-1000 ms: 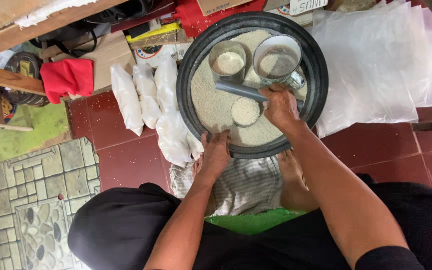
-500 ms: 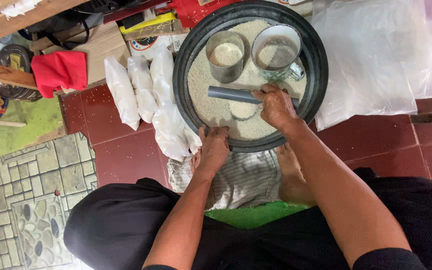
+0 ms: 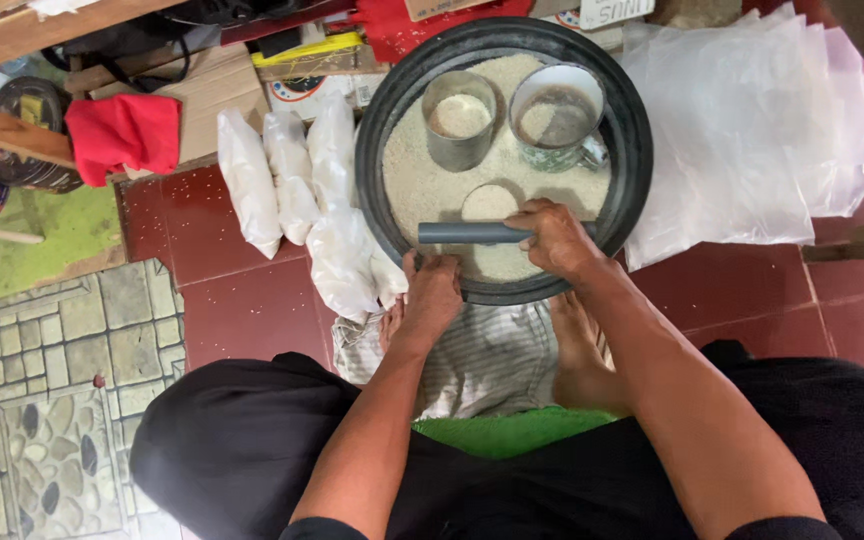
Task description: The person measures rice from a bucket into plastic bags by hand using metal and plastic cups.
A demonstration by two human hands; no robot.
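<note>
Matt black plastic basin (image 3: 372, 120), dull metal tins (image 3: 459, 120), smooth grey pipe (image 3: 467, 233), glossy clear plastic bags (image 3: 752, 130).

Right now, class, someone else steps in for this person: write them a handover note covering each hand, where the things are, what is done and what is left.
Left hand: grip on the near rim of the black basin.
Right hand: closed around a grey tube, held level over the rice.
In the basin: a metal can and a metal mug, both standing in the rice.
Done: filled white bags lie on the floor left of the basin.
Left: much loose rice; a pile of empty clear bags waits on the right.
</note>
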